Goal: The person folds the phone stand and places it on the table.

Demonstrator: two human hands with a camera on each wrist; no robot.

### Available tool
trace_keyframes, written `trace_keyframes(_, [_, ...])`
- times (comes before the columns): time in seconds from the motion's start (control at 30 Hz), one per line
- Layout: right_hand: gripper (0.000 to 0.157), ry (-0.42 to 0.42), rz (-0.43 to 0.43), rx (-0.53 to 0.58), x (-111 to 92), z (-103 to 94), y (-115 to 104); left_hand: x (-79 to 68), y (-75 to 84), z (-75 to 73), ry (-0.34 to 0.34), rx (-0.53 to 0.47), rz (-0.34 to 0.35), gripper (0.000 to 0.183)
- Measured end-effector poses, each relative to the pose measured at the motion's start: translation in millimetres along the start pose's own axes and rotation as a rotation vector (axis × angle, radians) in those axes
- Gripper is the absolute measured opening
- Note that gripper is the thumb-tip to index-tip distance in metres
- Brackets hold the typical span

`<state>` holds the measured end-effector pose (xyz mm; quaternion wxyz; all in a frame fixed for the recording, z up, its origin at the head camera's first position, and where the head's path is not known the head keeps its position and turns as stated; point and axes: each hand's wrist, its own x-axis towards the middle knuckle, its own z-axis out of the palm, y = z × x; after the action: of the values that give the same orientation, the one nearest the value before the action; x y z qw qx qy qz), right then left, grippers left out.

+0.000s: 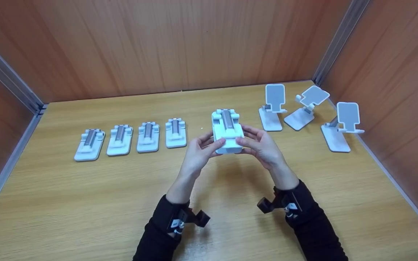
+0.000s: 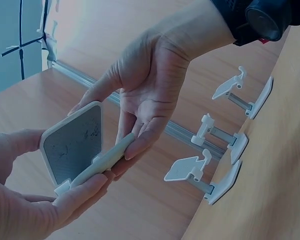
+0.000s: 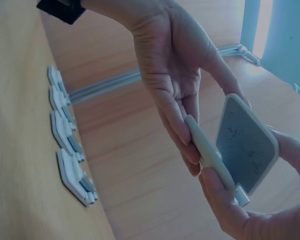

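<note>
A white folding phone stand [image 1: 227, 127] is held up over the table between both hands. My left hand [image 1: 199, 152] grips its left side, thumb on the front face and fingers behind. My right hand [image 1: 265, 146] grips the right side in the same way. In the left wrist view the stand's grey-padded plate [image 2: 75, 142] is tilted away from its base [image 2: 102, 165], joined at the hinge end. The right wrist view shows the same wedge, with thumbs at the padded plate [image 3: 247, 145] and fingers along the base [image 3: 210, 152].
Several folded white phone stands [image 1: 119, 140] lie in a row on the left of the wooden table [image 1: 122, 203]. Three unfolded ones stand at the right: one at the back [image 1: 275, 98], a turned one [image 1: 315, 95] and a nearer one [image 1: 348, 116]. Wooden panels [image 1: 180, 43] enclose the table.
</note>
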<state>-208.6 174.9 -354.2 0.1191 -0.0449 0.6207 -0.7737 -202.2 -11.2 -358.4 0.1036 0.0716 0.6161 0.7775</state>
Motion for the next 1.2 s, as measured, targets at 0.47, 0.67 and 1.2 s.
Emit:
trace_keyframes(0.47, [0.057,0.051,-0.078,0.002,5.7,7.1,10.5,-2.2,-2.7,-0.7,0.05,-0.059,0.073,0.049])
trace_keyframes(0.67, [0.053,0.022,-0.087,-0.079,8.2,4.5,11.9,-2.1,-3.0,-6.0,0.074,-0.082,0.038,0.047])
trace_keyframes(1.2, [0.059,0.543,-0.18,-0.678,87.5,-97.8,-17.4,-15.9,-19.0,-54.8,0.203,0.071,-0.09,0.046])
